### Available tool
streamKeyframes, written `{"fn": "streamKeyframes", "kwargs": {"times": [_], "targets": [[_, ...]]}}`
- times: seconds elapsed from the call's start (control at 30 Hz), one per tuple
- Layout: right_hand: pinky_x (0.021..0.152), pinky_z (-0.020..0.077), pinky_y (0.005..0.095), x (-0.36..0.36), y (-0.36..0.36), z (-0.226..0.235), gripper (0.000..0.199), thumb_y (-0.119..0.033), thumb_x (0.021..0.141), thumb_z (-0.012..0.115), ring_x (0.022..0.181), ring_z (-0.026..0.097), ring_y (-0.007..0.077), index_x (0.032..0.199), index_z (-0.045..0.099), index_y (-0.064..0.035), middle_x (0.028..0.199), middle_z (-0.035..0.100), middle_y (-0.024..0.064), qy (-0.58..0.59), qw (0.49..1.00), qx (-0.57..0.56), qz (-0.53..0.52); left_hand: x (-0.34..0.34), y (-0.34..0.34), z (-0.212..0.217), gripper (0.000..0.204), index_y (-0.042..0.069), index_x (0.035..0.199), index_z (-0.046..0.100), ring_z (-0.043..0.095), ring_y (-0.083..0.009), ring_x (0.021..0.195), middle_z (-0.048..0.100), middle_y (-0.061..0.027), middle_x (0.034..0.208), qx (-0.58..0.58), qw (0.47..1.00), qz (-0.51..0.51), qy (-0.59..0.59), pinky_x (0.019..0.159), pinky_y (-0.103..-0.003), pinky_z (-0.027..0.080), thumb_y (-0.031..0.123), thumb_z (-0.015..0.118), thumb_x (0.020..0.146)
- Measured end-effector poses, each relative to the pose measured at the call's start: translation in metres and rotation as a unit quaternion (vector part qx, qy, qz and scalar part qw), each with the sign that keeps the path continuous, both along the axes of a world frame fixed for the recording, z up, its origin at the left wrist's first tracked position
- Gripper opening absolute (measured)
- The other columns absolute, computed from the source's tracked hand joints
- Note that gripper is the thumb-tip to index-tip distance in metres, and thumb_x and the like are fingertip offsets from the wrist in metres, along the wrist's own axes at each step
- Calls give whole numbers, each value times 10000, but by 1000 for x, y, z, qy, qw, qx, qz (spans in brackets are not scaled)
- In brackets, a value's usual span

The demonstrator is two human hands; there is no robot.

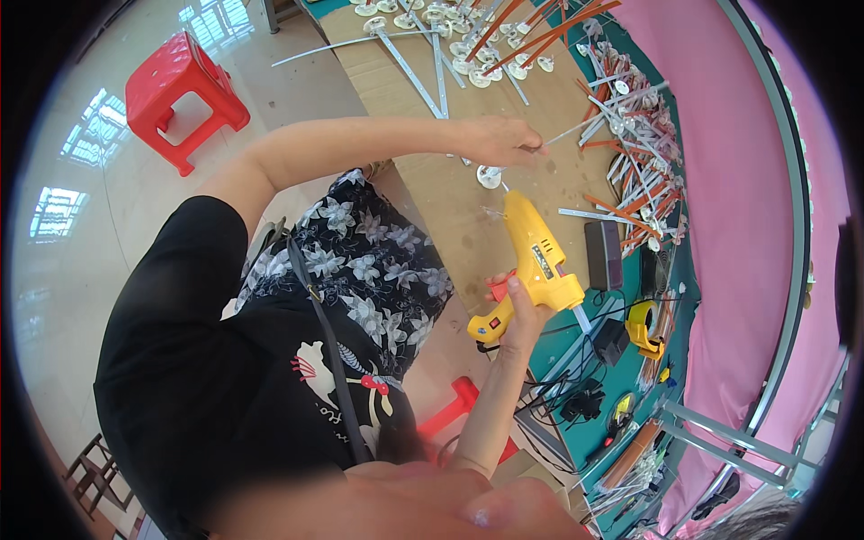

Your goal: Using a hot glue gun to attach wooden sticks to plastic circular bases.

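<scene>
My left hand (506,141) reaches across the brown cardboard sheet (450,216), its fingers pinched together on one end of a thin pale strip (589,122). The strip points away to the right, over the pile. Just below that hand is a small white disc (489,176); I cannot tell whether it rests on the cardboard. My right hand (524,317) grips a yellow hot glue gun (531,243) by its handle, fingers around the red trigger. The gun's nozzle is close to the disc. A whitish glue stick (582,319) juts from its back end.
Many discs with strips (468,45) lie at the far side, and a heap of white and orange strips (639,171) spreads to the right. A dark box (603,255), yellow tape dispenser (644,329) and black cables sit on the green mat. A red stool (184,94) stands left.
</scene>
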State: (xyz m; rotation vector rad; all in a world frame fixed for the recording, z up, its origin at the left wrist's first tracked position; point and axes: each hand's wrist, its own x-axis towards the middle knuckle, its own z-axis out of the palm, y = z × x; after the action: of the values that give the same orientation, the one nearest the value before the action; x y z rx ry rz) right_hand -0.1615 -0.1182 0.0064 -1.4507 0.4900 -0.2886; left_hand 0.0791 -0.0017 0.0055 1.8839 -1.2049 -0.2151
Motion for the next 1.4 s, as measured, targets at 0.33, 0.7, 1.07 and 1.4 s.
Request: {"fn": "streamKeyframes", "kwargs": {"times": [0.33, 0.7, 1.07, 1.4], "targets": [[570, 520, 292, 3, 3, -1, 207, -40, 792, 597, 694, 621, 200, 964, 509, 33, 767, 603, 119, 4, 999, 0, 35, -3, 8, 1, 265, 9, 938, 634, 578, -208, 561, 572, -92, 536, -63, 995, 10, 74, 580, -337, 447, 232, 543, 828], [576, 505, 275, 6, 5, -8, 185, -35, 802, 590, 658, 605, 170, 949, 509, 42, 740, 599, 110, 20, 999, -10, 47, -11, 16, 6, 269, 9, 992, 643, 573, -172, 566, 607, -82, 598, -34, 995, 8, 91, 556, -306, 439, 213, 555, 841], [534, 485, 293, 10, 5, -10, 187, -43, 786, 589, 589, 586, 209, 921, 492, 42, 679, 569, 122, 12, 998, -21, 50, -10, 18, 3, 240, -10, 910, 649, 583, -186, 570, 636, -78, 642, -53, 996, 12, 77, 566, -316, 445, 203, 566, 836], [520, 470, 294, 10, 8, -9, 177, -34, 782, 585, 564, 566, 205, 910, 486, 39, 653, 549, 109, 19, 998, -32, 46, -11, 20, 4, 258, 15, 974, 651, 571, -174, 562, 609, -77, 605, -46, 994, 11, 96, 560, -311, 439, 220, 561, 845]]}}
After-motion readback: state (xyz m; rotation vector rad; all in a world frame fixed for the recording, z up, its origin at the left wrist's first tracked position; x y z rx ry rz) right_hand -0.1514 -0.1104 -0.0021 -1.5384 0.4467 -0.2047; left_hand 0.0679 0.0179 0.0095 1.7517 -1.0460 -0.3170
